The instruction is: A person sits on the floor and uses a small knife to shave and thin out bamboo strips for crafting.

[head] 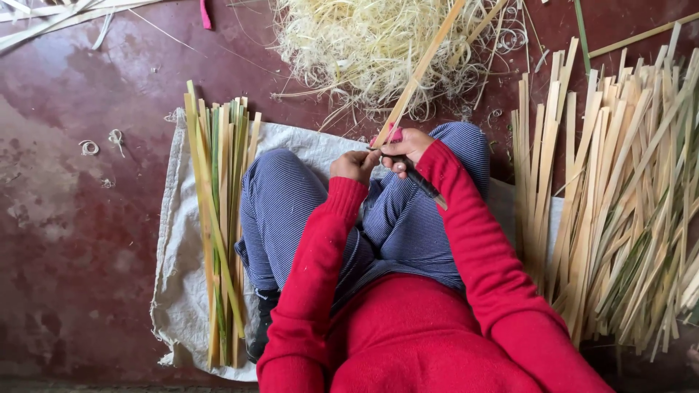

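A strip bundle [218, 218] lies left, a strip pile [619, 204] right, shavings [378, 44] ahead.

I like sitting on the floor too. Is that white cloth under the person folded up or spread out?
Spread out. The white cloth lies flat on the red floor, under the legs and the strip bundle.

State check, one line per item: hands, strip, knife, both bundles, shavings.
left hand: gripping the bamboo strip
right hand: closed on the knife
bamboo strip: held slanted, far end over the shavings
knife: blade at strip
small bundle: flat on the sack
large bundle: fanned on floor
shavings: loose heap
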